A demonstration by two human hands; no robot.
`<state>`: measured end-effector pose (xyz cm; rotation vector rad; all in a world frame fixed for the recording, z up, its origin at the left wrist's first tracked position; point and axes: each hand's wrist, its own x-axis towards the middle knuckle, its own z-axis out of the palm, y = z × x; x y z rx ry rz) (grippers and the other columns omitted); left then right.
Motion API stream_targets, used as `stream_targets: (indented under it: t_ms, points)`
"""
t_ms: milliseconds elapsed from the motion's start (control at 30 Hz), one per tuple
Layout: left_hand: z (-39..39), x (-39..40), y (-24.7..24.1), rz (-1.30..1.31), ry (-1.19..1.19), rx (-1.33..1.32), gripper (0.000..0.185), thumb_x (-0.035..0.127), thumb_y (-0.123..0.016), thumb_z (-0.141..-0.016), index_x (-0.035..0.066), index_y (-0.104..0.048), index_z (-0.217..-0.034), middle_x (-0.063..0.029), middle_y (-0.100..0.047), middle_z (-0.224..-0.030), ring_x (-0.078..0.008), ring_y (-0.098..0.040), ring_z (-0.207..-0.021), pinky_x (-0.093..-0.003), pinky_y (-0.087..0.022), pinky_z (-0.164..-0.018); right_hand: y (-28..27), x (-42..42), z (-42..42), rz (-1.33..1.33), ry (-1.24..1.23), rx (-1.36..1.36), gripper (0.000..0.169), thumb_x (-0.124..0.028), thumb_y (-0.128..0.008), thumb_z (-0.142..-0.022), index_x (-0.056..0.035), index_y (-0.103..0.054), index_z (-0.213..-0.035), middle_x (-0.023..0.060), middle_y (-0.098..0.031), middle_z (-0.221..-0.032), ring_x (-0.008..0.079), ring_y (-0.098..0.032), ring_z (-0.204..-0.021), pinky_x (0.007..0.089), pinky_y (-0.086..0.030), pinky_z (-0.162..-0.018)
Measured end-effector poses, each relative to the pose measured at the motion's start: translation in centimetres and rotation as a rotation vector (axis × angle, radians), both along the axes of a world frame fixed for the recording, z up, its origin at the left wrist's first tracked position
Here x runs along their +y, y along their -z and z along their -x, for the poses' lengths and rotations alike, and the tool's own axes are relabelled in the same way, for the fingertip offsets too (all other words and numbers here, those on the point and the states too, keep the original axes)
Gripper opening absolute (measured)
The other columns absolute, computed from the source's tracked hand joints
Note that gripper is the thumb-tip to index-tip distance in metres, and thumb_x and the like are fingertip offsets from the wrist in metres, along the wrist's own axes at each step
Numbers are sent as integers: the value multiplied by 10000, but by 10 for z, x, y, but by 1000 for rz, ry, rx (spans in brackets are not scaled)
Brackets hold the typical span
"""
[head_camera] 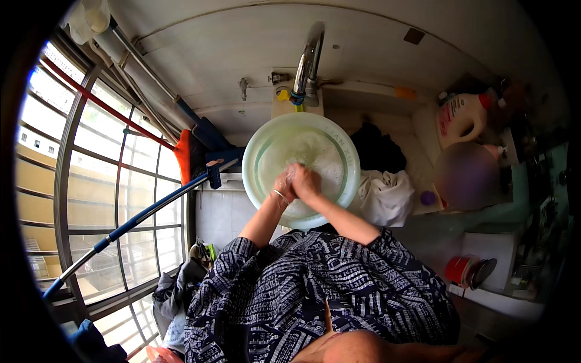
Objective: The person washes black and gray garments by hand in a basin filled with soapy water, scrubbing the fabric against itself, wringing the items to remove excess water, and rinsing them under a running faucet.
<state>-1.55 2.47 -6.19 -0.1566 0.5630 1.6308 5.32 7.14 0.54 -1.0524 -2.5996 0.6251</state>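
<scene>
A pale green plastic basin (249,165) sits in front of me, holding soapy water (324,156) topped with white foam. Over its middle my left hand (284,182), a light bangle at the wrist, presses against my right hand (306,182). Both look wet, with their fingers bunched together; whether anything is between them is hidden. Above the basin's far rim stands a chrome faucet (308,59) with a yellow fitting (284,95) beside its base. Right of the basin, a crumpled white cloth (386,197) lies near a dark cloth (379,147) in the sink (399,118).
A blue-handled mop (150,212) slants across the barred window (122,181) at left. An orange broom head (182,154) leans near the basin. At right stand a cream detergent jug (460,120) and a purple cap (427,198). Clothes (174,290) are heaped at lower left.
</scene>
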Motion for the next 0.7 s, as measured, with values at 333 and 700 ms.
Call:
stream_targets:
  t_ms: [333,700]
  points:
    - [34,-46,-21,215,-167,594,326,188,-633,-896,-33,-551,-1121,-136,-639,-1045,-238,-638,-932,-362,-523,-853,55,91,-42,-10,-1,207,302,-337,-608,-883,-40,-656,-845,191,-571,-1006,373,-579,-902,435,-488,-773]
    - [29,-48,-61,707,251,2031,861,184,-794,-667,23,-323,-1370,-328,-275,-1391,-465,-491,-1144,-448,-442,-955,37,86,-35,-8,-87,92,610,-309,-699,-814,-99,-452,-1331,244,-393,-1370,439,-442,-1203,459,-402,-989]
